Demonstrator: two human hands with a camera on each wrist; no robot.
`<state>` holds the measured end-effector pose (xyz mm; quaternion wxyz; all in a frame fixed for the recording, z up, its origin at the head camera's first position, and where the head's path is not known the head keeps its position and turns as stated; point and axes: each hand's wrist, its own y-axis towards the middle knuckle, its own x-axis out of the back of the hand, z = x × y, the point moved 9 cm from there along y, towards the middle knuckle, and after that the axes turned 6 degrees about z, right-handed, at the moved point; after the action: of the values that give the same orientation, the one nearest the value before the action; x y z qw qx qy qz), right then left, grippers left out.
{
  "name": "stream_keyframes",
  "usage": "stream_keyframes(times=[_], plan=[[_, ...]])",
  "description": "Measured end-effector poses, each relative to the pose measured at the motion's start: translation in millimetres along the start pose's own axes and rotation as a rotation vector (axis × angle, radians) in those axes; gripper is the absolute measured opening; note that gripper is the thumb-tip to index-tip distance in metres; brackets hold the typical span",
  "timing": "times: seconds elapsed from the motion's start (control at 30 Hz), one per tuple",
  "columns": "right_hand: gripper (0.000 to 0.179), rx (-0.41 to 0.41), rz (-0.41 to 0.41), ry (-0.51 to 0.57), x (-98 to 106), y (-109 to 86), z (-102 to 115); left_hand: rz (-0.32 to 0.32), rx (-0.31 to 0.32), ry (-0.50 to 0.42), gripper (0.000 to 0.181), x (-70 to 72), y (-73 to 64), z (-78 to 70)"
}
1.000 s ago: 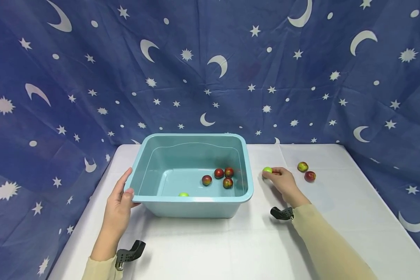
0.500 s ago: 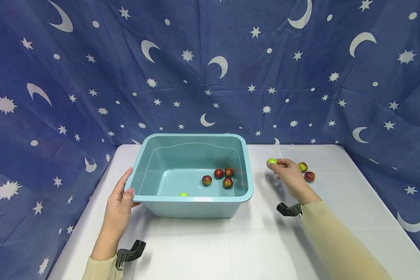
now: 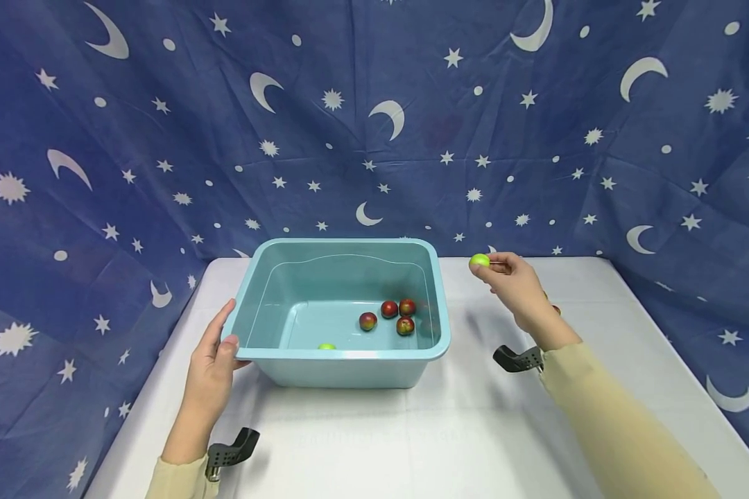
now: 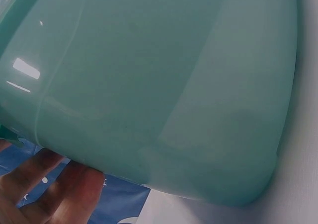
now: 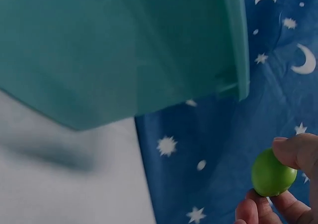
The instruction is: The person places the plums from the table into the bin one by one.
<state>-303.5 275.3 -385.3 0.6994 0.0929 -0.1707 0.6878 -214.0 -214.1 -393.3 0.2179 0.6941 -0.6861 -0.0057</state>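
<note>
Now the right hand [image 3: 517, 287] is up in the air, holding a bright green fruit [image 5: 272, 174] between the thumb and the fingertips; a second ago the same pinch was down at the surface [image 3: 349, 443]. That fruit is therefore clear of the white cloth, high to the right of the tub's far right corner, and not yet over the opening. So, as I judge it, the picking up is done and the work is at the carrying stage.

Behind the right wrist, slivers of two more fruits [image 3: 557, 309] show; both were in plain sight a second ago, and the raised arm now mostly covers them. They appear to be on the surface yet.

Leftward stands the light teal plastic tub [image 3: 343, 371], upright and in the same place. Four dark red fruits [image 3: 390, 309] lie in its right half, and a second green fruit [image 3: 327, 346] sits near the front wall, partly hidden by the rim; none of these has changed.

At the near left corner the left hand [image 3: 209, 374] grips the rim, its hold unchanged, which probably keeps the tub steady.
</note>
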Motion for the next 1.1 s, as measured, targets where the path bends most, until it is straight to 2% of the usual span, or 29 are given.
stream_keyframes(times=[0.23,0.43,0.8,1.1], plan=[[0.063,0.074,0.003,0.019,-6,2.4,32,0.001,-0.004,0.002,0.05,-0.2,0.2,1.4],[0.059,0.101,0.009,0.042,-14,3.9,56,0.001,-0.004,0.023,0.049,-0.4,-0.1,0.8],[0.054,0.145,0.044,0.085,-33,7.5,85,0.026,-0.009,0.031,0.05,-0.8,0.0,3.0],[0.049,0.168,0.072,0.118,-56,7.9,107,0.013,0.0,0.015,0.05,-0.8,0.1,2.5]])
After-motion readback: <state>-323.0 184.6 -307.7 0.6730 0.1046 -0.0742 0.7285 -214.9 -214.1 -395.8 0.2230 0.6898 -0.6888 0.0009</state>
